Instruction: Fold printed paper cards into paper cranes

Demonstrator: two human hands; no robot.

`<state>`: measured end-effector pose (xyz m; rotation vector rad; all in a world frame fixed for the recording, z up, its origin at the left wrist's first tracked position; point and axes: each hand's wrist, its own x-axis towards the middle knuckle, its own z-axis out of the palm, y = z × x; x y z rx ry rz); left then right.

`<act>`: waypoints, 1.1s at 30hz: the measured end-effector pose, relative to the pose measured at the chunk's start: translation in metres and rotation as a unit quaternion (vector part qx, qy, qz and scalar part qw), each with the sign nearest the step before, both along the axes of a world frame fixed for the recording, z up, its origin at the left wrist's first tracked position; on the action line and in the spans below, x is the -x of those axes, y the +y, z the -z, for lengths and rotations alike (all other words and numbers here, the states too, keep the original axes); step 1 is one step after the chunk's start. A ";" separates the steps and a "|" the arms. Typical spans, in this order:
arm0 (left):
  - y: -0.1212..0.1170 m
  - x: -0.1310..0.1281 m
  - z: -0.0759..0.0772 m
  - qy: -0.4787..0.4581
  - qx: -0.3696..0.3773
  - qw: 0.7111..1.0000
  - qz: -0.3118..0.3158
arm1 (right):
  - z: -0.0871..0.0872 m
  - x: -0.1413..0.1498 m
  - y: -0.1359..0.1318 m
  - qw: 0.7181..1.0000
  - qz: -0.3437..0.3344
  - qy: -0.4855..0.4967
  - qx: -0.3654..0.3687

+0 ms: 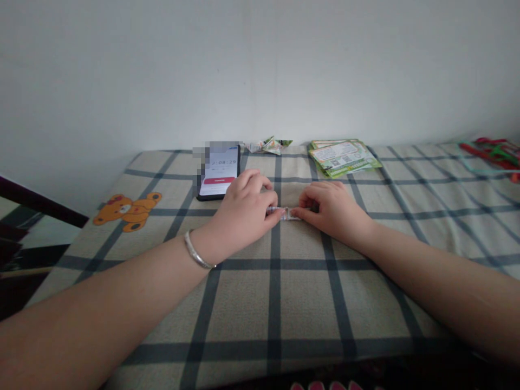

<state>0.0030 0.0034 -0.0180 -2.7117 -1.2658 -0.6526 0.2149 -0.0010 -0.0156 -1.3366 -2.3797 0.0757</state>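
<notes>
My left hand (244, 208) and my right hand (331, 208) rest on a checked cloth (276, 292), their fingertips meeting over a small folded paper piece (287, 213). Both hands are closed, each pinching one end of that piece and pressing it against the cloth. Most of the paper is hidden under the fingers. A silver bangle (197, 253) circles my left wrist.
A phone (219, 171) with a lit timer screen lies just behind my left hand. Folded paper shapes (270, 145) and a stack of green leaflets (343, 157) sit by the wall. Red and green objects (493, 153) lie far right. A bear print (128, 210) marks the cloth's left edge.
</notes>
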 end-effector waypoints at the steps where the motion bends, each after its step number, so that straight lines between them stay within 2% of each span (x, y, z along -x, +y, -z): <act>1: 0.001 0.001 0.001 -0.002 0.001 1.000 -0.002 | 0.000 0.000 0.000 1.000 0.000 0.000 0.002; 5: 0.004 0.004 0.004 -0.014 0.021 1.000 -0.004 | -0.002 -0.004 0.000 1.000 0.002 0.009 0.023; 8: 0.003 0.004 0.002 -0.013 0.001 1.000 0.008 | -0.003 -0.006 -0.001 0.999 0.002 0.021 0.034; 13: -0.003 0.001 -0.005 0.032 -0.064 0.994 0.088 | -0.003 -0.008 0.000 0.998 0.002 0.041 0.039; 19: -0.001 0.006 -0.006 0.070 -0.033 0.981 0.180 | -0.002 -0.012 0.003 0.998 -0.021 0.030 0.041; 22: -0.001 0.009 -0.010 0.089 -0.020 0.978 0.188 | -0.003 -0.013 0.002 0.998 -0.039 0.028 0.027; 28: -0.008 0.010 -0.016 0.142 -0.016 0.973 0.179 | -0.004 -0.013 -0.009 0.983 -0.174 -0.024 -0.055; 33: -0.013 0.008 -0.014 0.148 0.002 0.977 0.156 | -0.008 -0.012 -0.016 0.977 -0.188 -0.081 -0.066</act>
